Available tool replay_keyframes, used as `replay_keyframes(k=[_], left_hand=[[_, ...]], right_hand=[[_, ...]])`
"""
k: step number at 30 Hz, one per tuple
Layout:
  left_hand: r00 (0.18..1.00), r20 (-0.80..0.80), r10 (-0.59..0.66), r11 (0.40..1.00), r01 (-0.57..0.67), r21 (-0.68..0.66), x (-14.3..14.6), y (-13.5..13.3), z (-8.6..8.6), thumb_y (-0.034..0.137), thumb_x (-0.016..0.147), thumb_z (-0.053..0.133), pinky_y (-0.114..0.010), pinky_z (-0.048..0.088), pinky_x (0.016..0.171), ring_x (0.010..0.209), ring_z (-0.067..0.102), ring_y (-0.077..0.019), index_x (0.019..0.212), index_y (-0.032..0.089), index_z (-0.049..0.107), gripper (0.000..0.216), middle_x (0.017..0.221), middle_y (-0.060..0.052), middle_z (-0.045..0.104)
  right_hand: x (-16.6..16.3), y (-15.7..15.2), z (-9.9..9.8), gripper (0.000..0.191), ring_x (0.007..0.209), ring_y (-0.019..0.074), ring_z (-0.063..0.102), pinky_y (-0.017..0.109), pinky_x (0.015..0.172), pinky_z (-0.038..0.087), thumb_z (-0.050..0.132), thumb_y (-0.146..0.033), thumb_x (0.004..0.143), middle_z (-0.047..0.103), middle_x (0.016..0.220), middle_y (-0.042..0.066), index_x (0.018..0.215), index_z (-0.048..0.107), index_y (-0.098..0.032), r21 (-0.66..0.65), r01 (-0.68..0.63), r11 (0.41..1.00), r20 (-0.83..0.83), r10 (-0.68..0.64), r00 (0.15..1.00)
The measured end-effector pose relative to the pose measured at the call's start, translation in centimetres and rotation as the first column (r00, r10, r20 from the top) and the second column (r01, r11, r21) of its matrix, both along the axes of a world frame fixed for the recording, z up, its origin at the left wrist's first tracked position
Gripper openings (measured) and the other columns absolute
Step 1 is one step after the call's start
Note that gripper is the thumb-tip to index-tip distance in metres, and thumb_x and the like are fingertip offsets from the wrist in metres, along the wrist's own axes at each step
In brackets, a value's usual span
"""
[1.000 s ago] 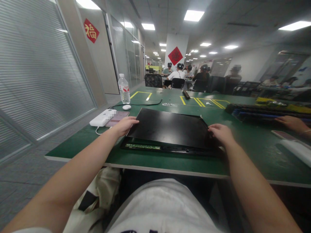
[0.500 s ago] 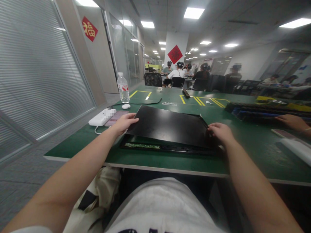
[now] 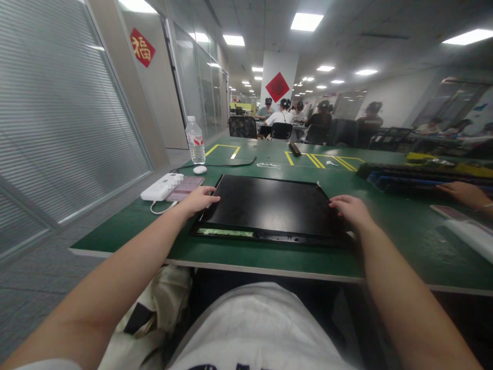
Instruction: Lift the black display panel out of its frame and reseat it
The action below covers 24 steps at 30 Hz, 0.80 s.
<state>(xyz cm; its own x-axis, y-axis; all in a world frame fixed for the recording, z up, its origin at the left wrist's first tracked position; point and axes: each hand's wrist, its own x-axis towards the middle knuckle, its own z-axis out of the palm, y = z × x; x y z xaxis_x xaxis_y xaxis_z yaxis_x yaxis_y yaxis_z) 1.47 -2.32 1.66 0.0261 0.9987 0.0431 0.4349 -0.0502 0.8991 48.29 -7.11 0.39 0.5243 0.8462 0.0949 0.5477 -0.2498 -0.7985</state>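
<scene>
Near the left edge of the green bench [image 3: 123, 226], a white power bank [image 3: 157, 188] lay with a white cable [image 3: 162, 212] looping from it, and a phone [image 3: 188, 186] lay against its right side. Farther back, towards the far left corner, stood an upright clear bottle [image 3: 196, 146], with a small white case [image 3: 200, 169] just in front of it.

The left hand [image 3: 199, 200] was at the left edge of a black panel [image 3: 273, 205], its thumb on top; whether the fingers gripped or only rested there I could not tell. The panel lay flat in a dark frame [image 3: 277, 238], close to the near edge of the bench. Along the frame's near side (left half only) ran a green circuit strip [image 3: 227, 233], uncovered by the panel.

A dark ribbed block [image 3: 295, 149] sat by the far edge, beside yellow tape lines [image 3: 315, 161]. The right hand [image 3: 348, 208] pinched the frame's right rim, thumb and fingertips narrowly together.

Well apart, towards the right edge of the bench, another person's hand [image 3: 464, 193] reached to a blurred black and blue bundle [image 3: 408, 180].
</scene>
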Motion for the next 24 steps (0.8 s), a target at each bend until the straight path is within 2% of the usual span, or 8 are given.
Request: replay_keyframes(k=[7, 24], left_hand=[[0.996, -0.082, -0.033, 0.998, 0.036, 0.045, -0.02, 0.2, -0.23, 0.032, 0.052, 0.08, -0.04, 0.053, 0.078, 0.089, 0.07, -0.0324, 0.068, 0.022, 0.071, 0.02, 0.075, -0.005, 0.075], [0.968, -0.249, -0.033, 0.981, 0.079, 0.177, -0.71, 0.82, -0.77, 0.035, 0.054, 0.08, -0.044, 0.052, 0.093, 0.1, 0.067, -0.0359, 0.067, 0.024, 0.071, 0.019, 0.085, -0.007, 0.074]], right_hand=[[0.19, 0.02, -0.14, 0.026, 0.05, 0.0149, 0.053, 0.03, 0.053, 0.044, 0.071, -0.028, 0.063, 0.064, 0.058, 0.001, 0.088, 0.077, -0.02, 0.005, 0.004, 1.0, -0.027, -0.004, 1.0], [0.49, 0.26, -0.46, 0.024, 0.049, 0.0141, 0.051, 0.031, 0.054, 0.045, 0.073, -0.03, 0.061, 0.064, 0.059, 0.002, 0.082, 0.077, -0.02, 0.027, -0.01, 1.0, -0.054, 0.011, 0.998]])
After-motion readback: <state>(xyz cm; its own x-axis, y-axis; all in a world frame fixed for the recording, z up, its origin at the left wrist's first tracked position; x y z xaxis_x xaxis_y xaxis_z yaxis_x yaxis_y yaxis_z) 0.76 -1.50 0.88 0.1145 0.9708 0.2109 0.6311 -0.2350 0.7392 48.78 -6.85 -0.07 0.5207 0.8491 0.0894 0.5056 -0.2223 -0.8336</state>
